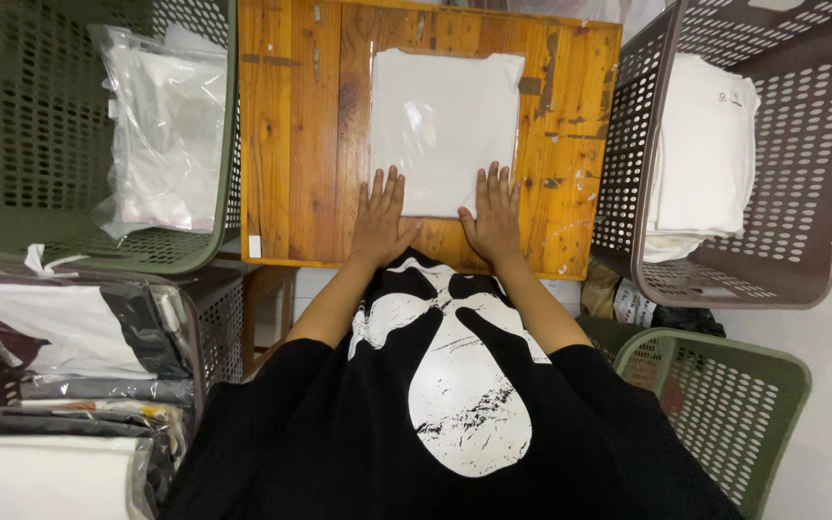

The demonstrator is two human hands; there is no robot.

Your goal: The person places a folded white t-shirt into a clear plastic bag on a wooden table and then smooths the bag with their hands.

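Observation:
A folded white garment in a clear plastic bag (443,120) lies flat on a small wooden table (296,144). My left hand (379,214) presses flat on the bag's near left corner, fingers spread. My right hand (495,214) lies flat on the near right corner, fingers together and straight. Neither hand grips anything. My black shirt with a white print fills the lower middle of the view.
A green basket (21,125) at left holds bagged white garments (170,125). A brown basket (820,144) at right holds folded white garments (705,144). Another green basket (743,404) sits at lower right. A dark bin (219,332) with bagged clothes stands at lower left.

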